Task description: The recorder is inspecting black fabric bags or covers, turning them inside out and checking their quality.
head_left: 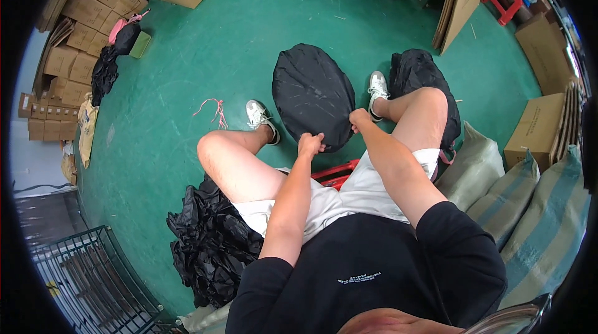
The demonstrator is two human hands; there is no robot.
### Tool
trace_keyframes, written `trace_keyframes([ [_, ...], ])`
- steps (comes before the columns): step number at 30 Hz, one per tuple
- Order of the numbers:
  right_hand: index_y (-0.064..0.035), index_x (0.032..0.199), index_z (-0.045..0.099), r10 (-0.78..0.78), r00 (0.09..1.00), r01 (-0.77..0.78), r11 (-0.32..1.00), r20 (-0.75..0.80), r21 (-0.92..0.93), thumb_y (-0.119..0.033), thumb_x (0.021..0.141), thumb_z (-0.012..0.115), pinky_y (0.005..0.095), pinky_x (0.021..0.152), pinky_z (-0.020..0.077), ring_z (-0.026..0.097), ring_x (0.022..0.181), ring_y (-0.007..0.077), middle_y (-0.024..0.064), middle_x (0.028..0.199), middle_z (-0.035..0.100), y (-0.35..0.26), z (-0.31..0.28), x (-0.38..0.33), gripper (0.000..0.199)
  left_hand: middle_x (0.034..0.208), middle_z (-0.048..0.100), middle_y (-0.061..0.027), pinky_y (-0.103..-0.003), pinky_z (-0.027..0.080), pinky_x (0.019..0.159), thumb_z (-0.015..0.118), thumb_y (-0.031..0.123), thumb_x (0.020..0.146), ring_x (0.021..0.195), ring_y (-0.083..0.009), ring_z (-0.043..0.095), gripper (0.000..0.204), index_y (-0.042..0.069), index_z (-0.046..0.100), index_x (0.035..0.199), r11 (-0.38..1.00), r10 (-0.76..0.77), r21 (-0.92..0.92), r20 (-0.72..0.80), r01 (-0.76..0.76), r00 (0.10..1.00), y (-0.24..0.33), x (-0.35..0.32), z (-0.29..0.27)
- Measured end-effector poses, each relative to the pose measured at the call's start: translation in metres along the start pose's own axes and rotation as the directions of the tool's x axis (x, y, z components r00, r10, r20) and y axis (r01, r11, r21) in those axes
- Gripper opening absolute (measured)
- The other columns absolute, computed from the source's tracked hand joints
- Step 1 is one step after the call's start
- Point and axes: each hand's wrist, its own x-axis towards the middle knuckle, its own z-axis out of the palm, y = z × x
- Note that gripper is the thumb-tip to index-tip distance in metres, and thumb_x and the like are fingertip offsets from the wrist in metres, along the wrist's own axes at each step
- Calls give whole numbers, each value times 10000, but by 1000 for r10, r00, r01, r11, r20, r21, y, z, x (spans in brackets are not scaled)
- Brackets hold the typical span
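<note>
Between my feet sits a black oval fabric bag (313, 88), its broad top facing up and its cloth lightly creased. My left hand (311, 144) is closed on the bag's near edge. Farther right, my right hand (359, 120) pinches the same rim at its near right side. The fingertips partly hide the cloth they grip. What the bag contains, if anything, is out of sight.
Crumpled black plastic (212, 240) lies by my left thigh, and another black bag (423, 75) stands beyond my right knee. Stuffed woven sacks (545, 228) line the right. A red plastic stool (336, 175) is beneath me. Pink string (218, 113) lies near my left foot.
</note>
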Motion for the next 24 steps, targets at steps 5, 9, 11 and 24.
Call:
trace_keyframes([
  [5,27,774,686,-86,991,92,994,-99,53,-177,823,513,351,563,543,655,516,227,116,638,671,-11,16,-24,272,755,685,-119,-297,420,419,593,237,929,545,-199,631,259,-20,627,911,936,-276,-219,23,274,961,-19,4,-15],
  [9,33,741,687,-85,939,84,996,-333,-18,-186,794,520,370,631,551,680,595,273,165,702,685,8,17,0,281,761,694,-120,-290,431,412,576,207,923,545,-194,638,236,-10,653,871,882,-323,-311,148,354,935,-9,7,-7],
  [11,33,784,693,-63,954,65,998,-294,-1,-192,794,526,386,674,548,691,675,288,189,782,692,4,12,-2,280,758,691,-115,-289,433,418,576,212,923,544,-191,635,239,-2,651,850,859,-361,-325,163,395,918,-12,12,-12],
  [24,-98,1002,562,-788,595,674,597,-160,-435,-199,784,687,461,881,468,551,1049,312,107,1035,555,-31,24,-76,271,712,675,-95,-292,439,451,584,232,901,555,-181,637,268,18,670,765,892,-375,-196,179,407,909,-17,10,-27],
])
